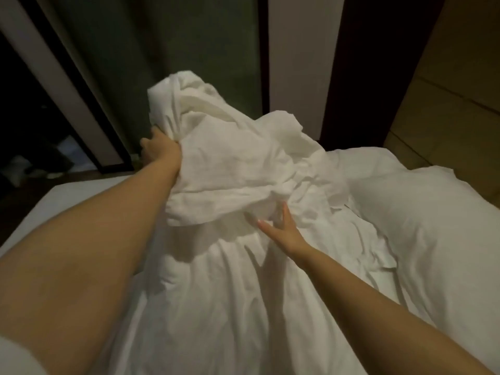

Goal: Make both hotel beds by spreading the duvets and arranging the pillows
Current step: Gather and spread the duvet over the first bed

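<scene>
A crumpled white duvet (232,163) lies bunched over the middle of the bed (67,196), one part lifted high above the mattress. My left hand (158,150) grips that raised bunch at its left edge, fingers buried in the cloth. Lower down, my right hand (281,228) reaches under a hanging fold, thumb and fingers spread against the fabric; the fingertips are hidden by it. A white pillow (422,226) lies at the right side of the bed, partly on the duvet's edge.
Bare mattress sheet shows at the left. Beyond the bed stand a dark green wall panel (205,50), a pale pillar (300,50) and a dark doorway (32,136) at left. Wooden panelling (454,85) rises behind the pillow at right.
</scene>
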Demonstrator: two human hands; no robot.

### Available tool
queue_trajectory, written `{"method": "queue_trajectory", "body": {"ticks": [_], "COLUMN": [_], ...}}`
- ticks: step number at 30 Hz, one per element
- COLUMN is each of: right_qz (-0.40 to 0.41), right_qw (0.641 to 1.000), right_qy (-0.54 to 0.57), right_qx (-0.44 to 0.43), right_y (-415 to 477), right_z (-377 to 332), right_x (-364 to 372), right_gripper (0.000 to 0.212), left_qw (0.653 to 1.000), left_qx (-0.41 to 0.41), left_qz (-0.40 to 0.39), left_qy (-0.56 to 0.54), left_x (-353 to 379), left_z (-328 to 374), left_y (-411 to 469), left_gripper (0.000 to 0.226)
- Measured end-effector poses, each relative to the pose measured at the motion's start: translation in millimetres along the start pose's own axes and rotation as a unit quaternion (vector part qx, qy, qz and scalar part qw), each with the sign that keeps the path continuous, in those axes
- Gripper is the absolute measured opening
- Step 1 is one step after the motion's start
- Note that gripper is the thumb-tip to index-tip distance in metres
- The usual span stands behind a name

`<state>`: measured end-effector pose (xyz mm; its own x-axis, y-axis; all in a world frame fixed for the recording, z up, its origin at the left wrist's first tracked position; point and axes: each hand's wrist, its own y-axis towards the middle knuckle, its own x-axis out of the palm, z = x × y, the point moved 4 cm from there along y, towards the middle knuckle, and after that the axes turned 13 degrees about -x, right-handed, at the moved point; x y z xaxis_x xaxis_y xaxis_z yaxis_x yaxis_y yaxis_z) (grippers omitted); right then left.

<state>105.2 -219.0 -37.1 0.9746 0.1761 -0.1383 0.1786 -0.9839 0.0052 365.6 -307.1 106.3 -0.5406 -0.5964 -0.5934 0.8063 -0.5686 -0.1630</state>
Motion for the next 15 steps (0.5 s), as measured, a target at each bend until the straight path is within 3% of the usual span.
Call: {"method": "queue_trajectory", "body": {"ticks": [2,5,7,9,11,15], "right_qz": [-0.003,0.021,0.054,0.086,0.102,0.105], "right_qw": [0.998,0.994,0.994,0.99,0.965,0.906], "right_qy": [0.051,0.045,0.007,-0.104,-0.23,-0.29], "right_qx": [-0.041,-0.1,-0.098,-0.035,0.079,0.29], "right_y": [13.2,23.7,18.1,4.5,-20.7,-100.4], "right_z": [-26.7,-43.2,-29.5,5.2,53.4,137.6], "right_x": [27.3,51.9,48.7,29.4,-2.7,-74.6], "right_gripper": [0.081,0.043,0.051,0.067,0.074,0.093], "left_qw": [0.993,0.979,0.965,0.94,0.894,0.806], "left_qx": [0.047,0.101,0.141,0.184,0.241,0.29], "left_qz": [-0.005,-0.061,-0.098,-0.135,-0.151,-0.178], "left_qy": [0.111,0.168,0.199,0.254,0.345,0.484], "left_x": [5.6,42.0,69.4,91.7,110.0,137.1], "left_z": [-4.4,-28.6,-56.1,-92.9,-134.5,-199.5], "left_y": [-17.4,-62.4,-91.9,-118.4,-144.3,-184.1], "left_gripper": [0.057,0.065,0.058,0.06,0.068,0.082]}}
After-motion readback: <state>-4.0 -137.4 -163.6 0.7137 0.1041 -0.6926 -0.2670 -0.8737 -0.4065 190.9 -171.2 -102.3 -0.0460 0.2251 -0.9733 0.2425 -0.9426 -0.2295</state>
